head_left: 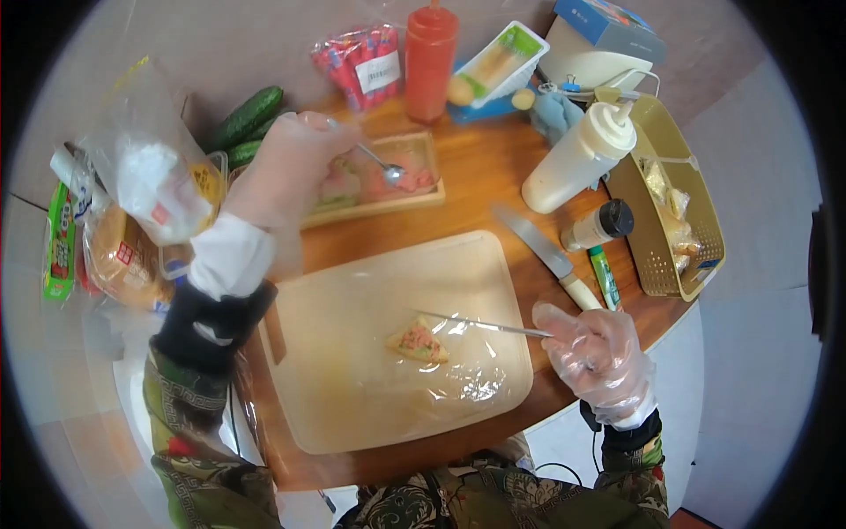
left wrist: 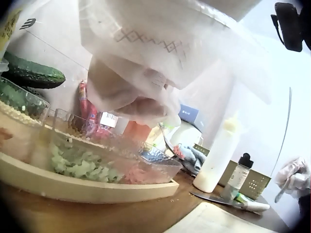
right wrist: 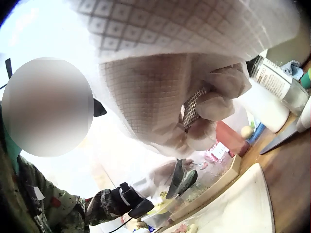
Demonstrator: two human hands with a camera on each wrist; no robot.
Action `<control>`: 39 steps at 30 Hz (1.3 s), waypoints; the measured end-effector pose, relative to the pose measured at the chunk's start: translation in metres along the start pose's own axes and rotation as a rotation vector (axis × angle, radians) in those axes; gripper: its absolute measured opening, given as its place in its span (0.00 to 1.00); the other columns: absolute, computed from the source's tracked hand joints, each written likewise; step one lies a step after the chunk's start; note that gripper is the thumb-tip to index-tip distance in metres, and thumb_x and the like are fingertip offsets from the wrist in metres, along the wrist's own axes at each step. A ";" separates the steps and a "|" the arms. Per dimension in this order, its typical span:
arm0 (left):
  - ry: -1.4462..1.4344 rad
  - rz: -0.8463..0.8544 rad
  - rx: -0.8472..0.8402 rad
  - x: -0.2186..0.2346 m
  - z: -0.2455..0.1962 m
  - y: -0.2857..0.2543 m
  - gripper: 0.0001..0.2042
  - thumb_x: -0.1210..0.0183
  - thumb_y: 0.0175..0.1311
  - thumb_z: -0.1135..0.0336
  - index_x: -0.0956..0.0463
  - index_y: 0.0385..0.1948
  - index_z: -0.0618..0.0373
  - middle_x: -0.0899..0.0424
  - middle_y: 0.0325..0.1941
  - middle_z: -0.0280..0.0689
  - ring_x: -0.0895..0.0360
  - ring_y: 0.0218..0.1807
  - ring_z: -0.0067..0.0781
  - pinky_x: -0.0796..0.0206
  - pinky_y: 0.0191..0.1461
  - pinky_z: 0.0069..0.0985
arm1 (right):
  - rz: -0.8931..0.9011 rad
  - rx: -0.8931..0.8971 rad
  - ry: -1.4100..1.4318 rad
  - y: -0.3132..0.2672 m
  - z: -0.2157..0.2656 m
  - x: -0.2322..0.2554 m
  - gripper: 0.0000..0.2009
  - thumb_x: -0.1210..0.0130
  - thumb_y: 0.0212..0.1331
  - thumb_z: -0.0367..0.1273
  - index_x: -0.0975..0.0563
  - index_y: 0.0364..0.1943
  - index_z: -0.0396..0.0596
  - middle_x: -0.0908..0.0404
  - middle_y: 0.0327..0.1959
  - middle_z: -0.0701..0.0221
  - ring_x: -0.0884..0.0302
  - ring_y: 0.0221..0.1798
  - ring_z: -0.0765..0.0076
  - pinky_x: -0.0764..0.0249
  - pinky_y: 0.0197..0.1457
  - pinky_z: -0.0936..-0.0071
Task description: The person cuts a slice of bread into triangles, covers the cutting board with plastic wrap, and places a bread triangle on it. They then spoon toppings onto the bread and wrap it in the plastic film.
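My gloved left hand (head_left: 295, 163), blurred in the head view, pinches the handle of a metal spoon (head_left: 388, 169). Its bowl is over the pink chopped food (head_left: 414, 181) in the wooden tray (head_left: 379, 206); pink bits on the spoon show in the left wrist view. My gloved right hand (head_left: 599, 357) grips a slim metal utensil (head_left: 493, 327), whose broad, leaf-shaped ends (right wrist: 182, 182) look like tongs in the right wrist view. Its tip reaches over a small bread triangle (head_left: 419, 342) with chopped pink and green topping, lying on the cutting board (head_left: 326, 370).
A knife (head_left: 538, 247), a seasoning jar (head_left: 595, 227) and a white squeeze bottle (head_left: 577, 163) stand or lie right of the board. Behind the tray are cucumbers (head_left: 247, 119) and a red bottle (head_left: 431, 70). A basket (head_left: 652, 220) is far right, bagged bread (head_left: 123, 251) left.
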State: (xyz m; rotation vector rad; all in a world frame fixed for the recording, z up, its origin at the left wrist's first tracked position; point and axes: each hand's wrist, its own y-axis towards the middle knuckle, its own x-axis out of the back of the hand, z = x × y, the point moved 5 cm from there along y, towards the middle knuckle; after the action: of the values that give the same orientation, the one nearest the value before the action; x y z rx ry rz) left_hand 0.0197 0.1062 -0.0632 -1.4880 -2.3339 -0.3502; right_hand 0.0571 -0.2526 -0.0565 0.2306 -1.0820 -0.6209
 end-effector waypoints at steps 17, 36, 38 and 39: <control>-0.028 0.091 0.332 -0.037 0.009 -0.124 0.15 0.39 0.65 0.60 0.19 0.25 0.65 0.21 0.19 0.32 0.25 0.20 0.17 0.36 0.24 0.22 | 0.100 0.008 -0.139 -0.018 0.020 -0.004 0.07 0.33 0.48 0.25 0.21 0.28 0.50 0.16 0.28 0.67 0.31 0.20 0.59 0.35 0.23 0.63; 0.023 0.104 0.316 -0.044 0.018 -0.126 0.13 0.38 0.65 0.60 0.20 0.27 0.62 0.16 0.25 0.32 0.25 0.20 0.18 0.34 0.24 0.19 | 0.143 -0.027 -0.149 -0.020 0.016 -0.015 0.11 0.32 0.47 0.27 0.26 0.26 0.54 0.26 0.19 0.72 0.26 0.18 0.60 0.34 0.18 0.64; 0.012 0.086 0.304 -0.045 0.016 -0.127 0.14 0.39 0.65 0.60 0.20 0.27 0.64 0.19 0.21 0.32 0.25 0.20 0.18 0.35 0.25 0.21 | 0.140 -0.006 -0.168 -0.021 0.015 -0.015 0.11 0.32 0.47 0.27 0.26 0.26 0.54 0.26 0.19 0.72 0.26 0.18 0.60 0.34 0.18 0.64; 0.002 0.067 0.292 -0.044 0.014 -0.127 0.15 0.40 0.65 0.60 0.21 0.26 0.66 0.22 0.18 0.32 0.26 0.20 0.19 0.35 0.26 0.23 | 0.136 0.017 -0.187 -0.021 0.015 -0.015 0.11 0.32 0.47 0.27 0.27 0.26 0.53 0.26 0.19 0.72 0.26 0.18 0.60 0.34 0.18 0.63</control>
State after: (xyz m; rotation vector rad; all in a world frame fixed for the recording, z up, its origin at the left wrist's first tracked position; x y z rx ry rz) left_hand -0.0808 0.0219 -0.0969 -1.4159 -2.2140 0.0076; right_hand 0.0312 -0.2592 -0.0702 0.1135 -1.2720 -0.5190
